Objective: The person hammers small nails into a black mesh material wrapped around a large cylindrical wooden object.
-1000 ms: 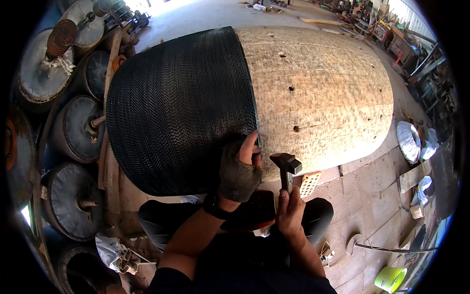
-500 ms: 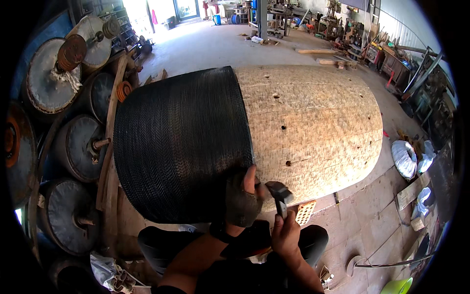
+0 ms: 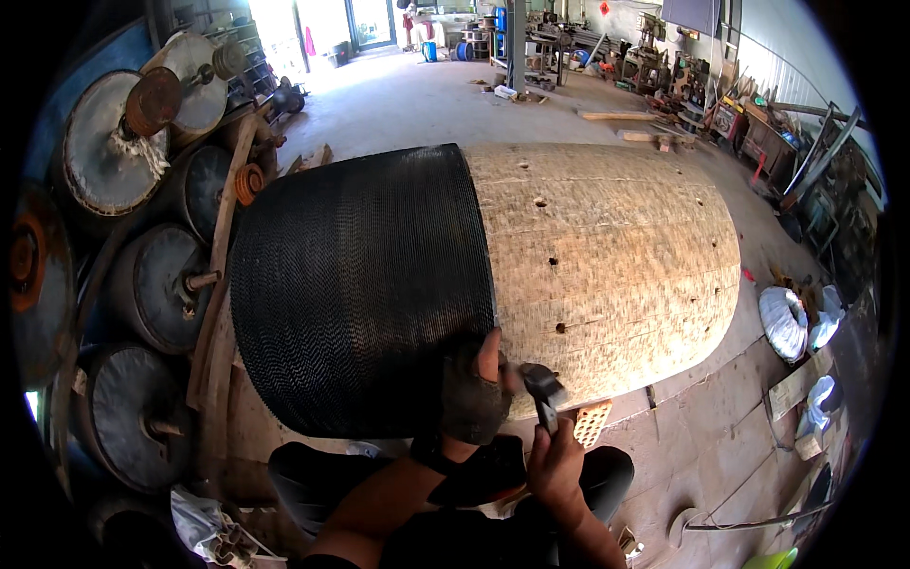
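Head view. You are crouching in front of a large wooden drum [image 3: 607,275] lying on its side, its long axis running left to right across your view. A black ribbed band [image 3: 360,284] is covering the left half; the bare pale wood is showing to the right of it.

Your left hand [image 3: 471,394], in a dark fingerless glove, is pressing flat against the drum's near lower face, right at the band's right edge. The fingers are bent against the surface; whether they are pinching anything small, you cannot tell from here.

Your right hand [image 3: 555,465] is closing round the handle of a small hammer [image 3: 542,389]. The handle is running up and away from you, and the head is sitting just right of your left thumb, close to the wood. The band edge lies up and to the left of the hammer head, so the left hand is the nearer one to it.

Signs and packages: a white sack [image 3: 783,322] is lying on the floor to the right. Round drum ends [image 3: 161,284] are stacked at the left. A perforated orange block [image 3: 590,422] is sitting under the drum.
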The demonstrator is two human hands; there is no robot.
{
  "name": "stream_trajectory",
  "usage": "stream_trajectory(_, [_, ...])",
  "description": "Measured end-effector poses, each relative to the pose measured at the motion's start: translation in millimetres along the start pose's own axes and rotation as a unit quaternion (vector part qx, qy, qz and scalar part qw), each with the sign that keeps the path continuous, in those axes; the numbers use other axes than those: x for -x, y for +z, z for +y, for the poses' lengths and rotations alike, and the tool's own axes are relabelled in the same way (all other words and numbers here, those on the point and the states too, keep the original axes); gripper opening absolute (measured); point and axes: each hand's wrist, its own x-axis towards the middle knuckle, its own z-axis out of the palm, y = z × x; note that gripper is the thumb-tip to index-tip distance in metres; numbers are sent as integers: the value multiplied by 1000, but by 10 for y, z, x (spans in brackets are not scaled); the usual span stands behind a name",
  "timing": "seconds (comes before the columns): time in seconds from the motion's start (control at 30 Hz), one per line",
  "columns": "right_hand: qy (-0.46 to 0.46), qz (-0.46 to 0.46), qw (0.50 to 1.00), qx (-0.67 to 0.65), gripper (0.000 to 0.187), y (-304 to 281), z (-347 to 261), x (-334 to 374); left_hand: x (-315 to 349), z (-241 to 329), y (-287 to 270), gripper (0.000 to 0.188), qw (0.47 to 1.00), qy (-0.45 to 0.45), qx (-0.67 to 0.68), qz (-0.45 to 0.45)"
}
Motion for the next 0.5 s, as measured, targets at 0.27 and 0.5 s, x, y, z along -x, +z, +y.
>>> stream_trajectory(0.27, [20, -35, 998, 44, 23, -3, -36, -10, 52, 17, 0, 67, 1000, -12, -24, -5])
stream_trajectory(0.5, [61, -53, 995, 53, 21, -28, -103, -73, 24, 14, 4, 69, 1000, -5, -4, -5])
